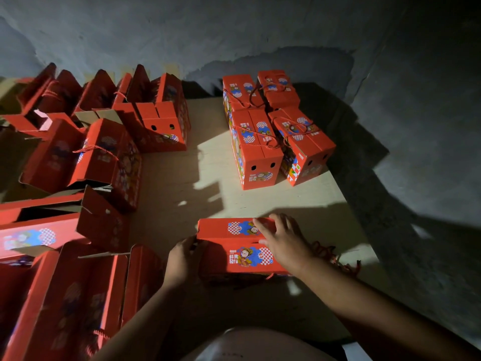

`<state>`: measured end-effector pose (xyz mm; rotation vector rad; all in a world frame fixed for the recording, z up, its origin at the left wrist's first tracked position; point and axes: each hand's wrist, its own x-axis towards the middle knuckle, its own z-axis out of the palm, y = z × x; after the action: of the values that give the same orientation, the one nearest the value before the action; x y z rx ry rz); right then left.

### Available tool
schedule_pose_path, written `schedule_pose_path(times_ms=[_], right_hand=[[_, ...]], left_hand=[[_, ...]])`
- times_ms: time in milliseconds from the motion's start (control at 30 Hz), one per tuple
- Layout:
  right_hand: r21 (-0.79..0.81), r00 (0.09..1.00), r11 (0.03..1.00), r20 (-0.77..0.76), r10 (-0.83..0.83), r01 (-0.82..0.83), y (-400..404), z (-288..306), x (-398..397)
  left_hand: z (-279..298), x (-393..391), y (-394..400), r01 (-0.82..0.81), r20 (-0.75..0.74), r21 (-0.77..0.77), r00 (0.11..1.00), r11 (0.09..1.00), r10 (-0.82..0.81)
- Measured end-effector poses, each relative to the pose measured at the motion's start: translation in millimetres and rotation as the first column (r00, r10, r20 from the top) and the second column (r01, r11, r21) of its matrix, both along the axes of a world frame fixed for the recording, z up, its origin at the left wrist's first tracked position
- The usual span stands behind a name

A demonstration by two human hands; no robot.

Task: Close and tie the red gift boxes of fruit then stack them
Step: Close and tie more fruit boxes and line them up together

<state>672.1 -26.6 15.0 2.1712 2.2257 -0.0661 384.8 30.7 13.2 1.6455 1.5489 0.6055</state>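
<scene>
My left hand grips the red box's left end; right hand rests flat, fingers straight, on its lid.

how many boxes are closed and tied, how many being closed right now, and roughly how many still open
Closed and tied boxes, far right group: 4
Box being closed under the hands: 1
Open boxes on the left: at least 6; they overlap in shadow, so no exact count
Hands on the box: 2, left hand at its end, right hand flat on the top flaps
Total boxes: at least 11
</scene>
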Motion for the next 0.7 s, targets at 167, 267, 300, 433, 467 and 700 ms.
schedule_pose_path(times_ms=[167,267,300,433,467,700], right_hand=[[0.042,1.000,0.999,0.011,0.022,-0.023,-0.4,1.7,-0.3],[0.029,0.999,0.999,-0.029,0.022,-0.022,0.4,1.2,0.0],[0.022,0.998,1.000,-0.058,0.018,-0.016,0.2,2.0,-0.2],[-0.008,0.979,0.999,-0.200,-0.036,0.035,-8.3,3.0,-0.8],[-0.017,0.971,0.999,-0.234,-0.043,0.040,-11.4,2.0,-0.4],[0.033,0.774,0.970,-0.609,-0.172,0.242,-25.5,-3.0,7.5]], left_hand=[[11.1,0.6,2.8,0.078,-0.116,0.056,0.991,0.995,-0.071],[17.6,4.3,5.3,0.239,-0.307,0.120,0.932,0.964,-0.193],[18.8,5.8,4.3,0.262,-0.320,0.123,0.924,0.957,-0.211],[19.2,8.5,-2.0,0.305,-0.358,0.123,0.901,0.944,-0.245],[18.0,7.8,-3.0,0.318,-0.369,0.128,0.894,0.939,-0.252],[18.8,7.7,0.5,0.139,-0.217,0.160,0.971,0.977,-0.102]])
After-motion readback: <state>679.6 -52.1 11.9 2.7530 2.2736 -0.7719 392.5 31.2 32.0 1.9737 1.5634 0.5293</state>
